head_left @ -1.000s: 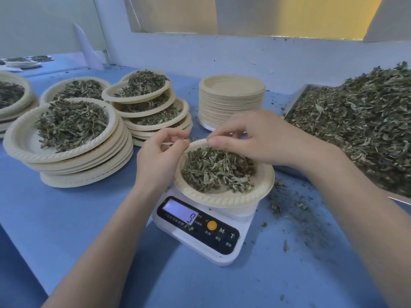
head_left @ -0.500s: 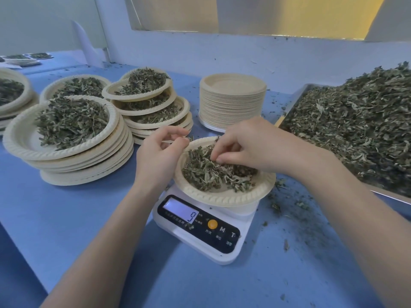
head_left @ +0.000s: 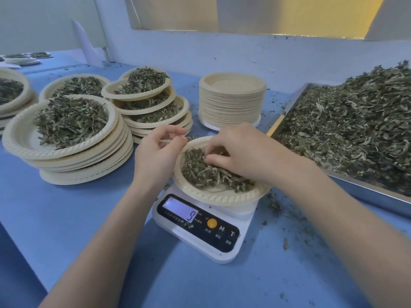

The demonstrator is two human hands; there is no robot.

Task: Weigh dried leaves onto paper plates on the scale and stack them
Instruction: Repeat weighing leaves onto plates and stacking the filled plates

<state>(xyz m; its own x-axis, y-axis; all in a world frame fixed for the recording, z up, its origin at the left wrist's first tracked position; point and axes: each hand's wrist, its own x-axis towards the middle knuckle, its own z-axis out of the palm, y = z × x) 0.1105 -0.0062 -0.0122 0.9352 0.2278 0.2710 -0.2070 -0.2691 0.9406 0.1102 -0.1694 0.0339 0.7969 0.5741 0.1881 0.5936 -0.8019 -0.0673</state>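
Big metal tray [head_left: 295, 101] heaped with dried leaves [head_left: 355, 130] on the right, stacks of filled plates [head_left: 73, 156] on the left, clean plate stack [head_left: 231, 103] at the back. White scale [head_left: 200, 230] reads 9, with a paper plate [head_left: 213, 196] of leaves on it. Right hand [head_left: 240, 152] has curled fingers pinching into that pile; left hand [head_left: 158, 152] pinches a little bit at the plate's left rim.

Right hand [head_left: 240, 152] fingers in leaves [head_left: 206, 174] on scale [head_left: 200, 227] plate [head_left: 213, 196].
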